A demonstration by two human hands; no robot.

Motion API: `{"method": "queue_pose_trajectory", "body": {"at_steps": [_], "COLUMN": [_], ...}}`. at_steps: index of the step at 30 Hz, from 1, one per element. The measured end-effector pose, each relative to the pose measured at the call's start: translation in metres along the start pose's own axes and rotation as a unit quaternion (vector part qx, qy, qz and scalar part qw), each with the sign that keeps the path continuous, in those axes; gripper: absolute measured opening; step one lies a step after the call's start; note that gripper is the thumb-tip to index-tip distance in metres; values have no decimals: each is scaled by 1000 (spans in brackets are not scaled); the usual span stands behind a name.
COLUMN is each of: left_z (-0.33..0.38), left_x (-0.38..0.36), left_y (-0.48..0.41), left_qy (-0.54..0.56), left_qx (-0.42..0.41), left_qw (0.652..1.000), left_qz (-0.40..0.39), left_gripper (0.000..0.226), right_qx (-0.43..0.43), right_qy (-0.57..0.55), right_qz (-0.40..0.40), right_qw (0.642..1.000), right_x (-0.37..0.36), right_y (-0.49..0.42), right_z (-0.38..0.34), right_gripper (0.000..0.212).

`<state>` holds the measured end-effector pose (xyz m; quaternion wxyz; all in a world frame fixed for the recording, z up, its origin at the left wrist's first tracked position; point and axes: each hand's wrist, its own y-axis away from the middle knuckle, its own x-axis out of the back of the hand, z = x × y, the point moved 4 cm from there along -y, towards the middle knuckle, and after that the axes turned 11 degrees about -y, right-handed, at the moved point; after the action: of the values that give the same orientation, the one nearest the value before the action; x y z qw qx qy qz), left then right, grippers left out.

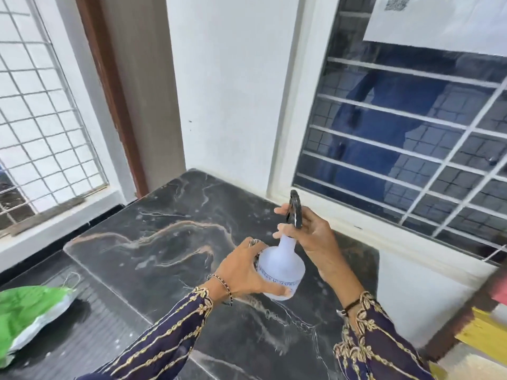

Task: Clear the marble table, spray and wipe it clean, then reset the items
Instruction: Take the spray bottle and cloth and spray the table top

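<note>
Both hands grip one translucent white plastic spray bottle (281,270) with a black trigger head, standing upright on the dark veined marble table (170,242) at lower centre of the frame. The left hand (242,272) curls around the bottle's round body, thumb near its base. The right hand (310,237) wraps the neck and trigger head. A green and white plastic bag (30,316) lies at the lower left.

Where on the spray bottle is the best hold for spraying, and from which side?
Probably the narrow neck under the black trigger head, from the right, as the right hand does. The spray bottle is roughly upright and its rounded body is wide; the left hand grips that.
</note>
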<state>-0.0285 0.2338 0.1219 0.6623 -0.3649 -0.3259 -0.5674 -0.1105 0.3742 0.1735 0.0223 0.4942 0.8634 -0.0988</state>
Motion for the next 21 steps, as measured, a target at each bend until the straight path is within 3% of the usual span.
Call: {"method": "queue_pose_trajectory", "body": {"at_steps": [3, 7, 11, 15, 21], "left_z": [-13, -36, -84, -150, -254], "left_x": [8, 11, 24, 57, 85], "left_y": [-3, -9, -22, -39, -61], "left_qy": [-10, 23, 76, 105, 104], "left_qx": [33, 82, 134, 158, 199], "left_qw": [998, 994, 987, 978, 971], "left_qz": [55, 72, 52, 84, 86], "left_gripper": [79, 81, 90, 65, 72], "right_qx": [23, 62, -14, -71, -137], "right_qy": [3, 55, 42, 66, 178], "right_qz": [79, 152, 165, 170, 186], "right_qw": [997, 985, 985, 981, 957], "right_x": [-37, -71, -96, -112, -134], "right_y": [-18, -48, -104, -163, -240], "right_z": [18, 35, 66, 111, 176], "right_gripper": [9, 43, 66, 78, 80]}}
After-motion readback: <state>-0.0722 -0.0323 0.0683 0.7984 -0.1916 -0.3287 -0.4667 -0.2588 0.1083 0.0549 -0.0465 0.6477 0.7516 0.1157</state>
